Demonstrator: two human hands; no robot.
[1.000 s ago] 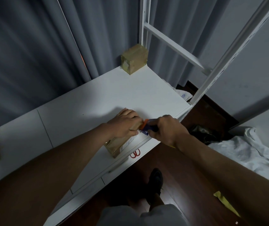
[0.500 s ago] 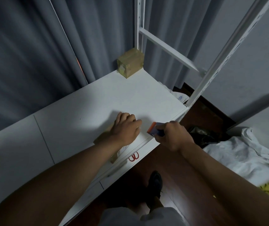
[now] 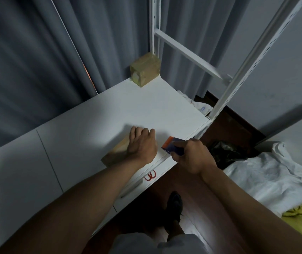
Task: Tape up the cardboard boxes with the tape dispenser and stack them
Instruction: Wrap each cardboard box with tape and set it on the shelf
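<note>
white shelf bears a taped box by grey curtains.

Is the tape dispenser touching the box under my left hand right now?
Apart. The head view shows bare white shelf between the tape dispenser in the right hand and the box under the left hand.

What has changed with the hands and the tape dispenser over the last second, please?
The right hand drew the tape dispenser off the near box and off to the right. The left hand went from gripping the box end to lying on top. The far box stayed put.
</note>
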